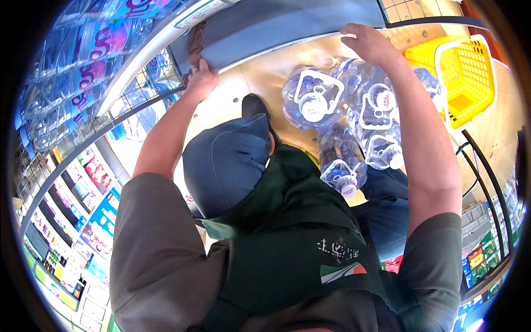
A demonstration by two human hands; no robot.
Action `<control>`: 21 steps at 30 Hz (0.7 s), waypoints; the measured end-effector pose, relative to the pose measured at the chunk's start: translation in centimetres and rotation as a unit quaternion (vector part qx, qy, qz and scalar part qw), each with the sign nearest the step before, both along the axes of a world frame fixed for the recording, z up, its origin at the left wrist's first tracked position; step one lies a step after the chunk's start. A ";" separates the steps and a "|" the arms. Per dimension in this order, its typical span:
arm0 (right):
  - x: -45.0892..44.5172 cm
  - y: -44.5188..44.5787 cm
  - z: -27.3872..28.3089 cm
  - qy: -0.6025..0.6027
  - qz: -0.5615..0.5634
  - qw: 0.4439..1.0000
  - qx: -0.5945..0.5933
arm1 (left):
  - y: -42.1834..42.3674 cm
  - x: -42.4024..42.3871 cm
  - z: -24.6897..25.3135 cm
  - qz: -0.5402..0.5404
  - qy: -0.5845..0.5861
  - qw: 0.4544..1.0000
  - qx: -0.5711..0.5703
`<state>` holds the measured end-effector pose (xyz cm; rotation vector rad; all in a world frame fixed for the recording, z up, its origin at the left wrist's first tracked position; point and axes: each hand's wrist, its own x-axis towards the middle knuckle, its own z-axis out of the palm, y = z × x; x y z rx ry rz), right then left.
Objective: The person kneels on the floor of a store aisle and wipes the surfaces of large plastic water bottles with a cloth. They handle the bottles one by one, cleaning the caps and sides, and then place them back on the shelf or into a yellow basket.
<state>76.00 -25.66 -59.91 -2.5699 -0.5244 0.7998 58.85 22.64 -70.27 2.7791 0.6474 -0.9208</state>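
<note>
My left hand [202, 81] is at the left end of a grey shelf panel [265, 31], close beside a crumpled brown cloth or strap [197, 41]. Whether its fingers grip anything is unclear. Above the panel's front edge, towards its right end, my right hand [361, 41] has thumb and forefinger apart, with nothing visible between them. Several large clear plastic water bottles with white caps and carry handles stand on the floor between my legs and below my right hand; one bottle [313, 97] is nearest the panel, another [344, 162] near my apron.
A yellow plastic basket [466, 79] stands at the right. Packs of bottled water [95, 54] fill the upper left beside a wire mesh rack. Stocked store shelves [79, 186] lie at the lower left. Black curved metal bars [489, 182] rise at the right.
</note>
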 end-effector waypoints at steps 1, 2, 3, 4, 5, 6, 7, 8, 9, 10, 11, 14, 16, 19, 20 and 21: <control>-0.2 0.2 0.0 0.003 0.006 1.000 0.008 | -1.8 1.5 1.1 0.005 0.039 0.999 -0.006; -0.2 0.4 0.2 0.005 0.012 1.000 0.013 | -3.3 2.6 1.6 -0.012 0.049 0.999 -0.021; -0.2 0.6 0.4 0.006 0.017 1.000 0.019 | -4.7 3.8 2.0 -0.030 0.058 0.997 -0.036; -0.3 0.6 0.7 0.012 0.014 1.000 0.018 | -6.8 5.3 2.7 -0.072 0.047 0.995 -0.042; -0.5 0.7 1.1 0.018 0.011 1.000 0.017 | -9.0 6.4 3.0 -0.112 0.036 0.992 -0.049; -0.6 0.5 1.3 0.022 0.008 1.000 0.017 | -10.9 7.2 2.6 -0.153 -0.006 0.987 -0.047; -0.6 0.0 1.3 0.027 0.003 1.000 0.016 | -12.9 7.9 2.2 -0.194 -0.048 0.979 -0.046; -0.5 -0.6 1.2 0.032 -0.005 0.999 0.015 | -15.3 8.9 2.4 -0.250 -0.070 0.964 -0.063; -0.4 -1.2 1.0 0.037 -0.011 0.999 0.016 | -17.7 10.0 2.9 -0.304 -0.091 0.945 -0.078; -0.4 -2.1 0.9 0.036 -0.017 0.999 0.025 | -20.1 11.8 3.3 -0.363 -0.087 0.924 -0.084; -0.4 -2.9 0.6 0.035 -0.020 0.999 0.033 | -22.4 13.3 3.4 -0.420 -0.082 0.900 -0.088; -0.5 -4.6 1.0 0.033 -0.039 0.998 0.022 | -28.6 16.8 3.0 -0.351 -0.143 0.906 -0.188; -0.6 -6.1 1.0 0.031 -0.062 0.998 0.010 | -32.7 18.5 6.3 -0.346 -0.156 0.895 -0.233; 0.4 -6.9 0.8 0.019 -0.070 0.997 0.024 | -35.0 21.5 5.0 -0.281 -0.166 0.892 -0.313; 0.8 -7.0 0.8 0.018 -0.071 0.997 0.026 | -36.3 21.7 4.7 -0.282 -0.187 0.894 -0.293; 1.2 -6.9 1.0 0.016 -0.071 0.997 0.030 | -37.7 21.6 4.6 -0.281 -0.210 0.897 -0.269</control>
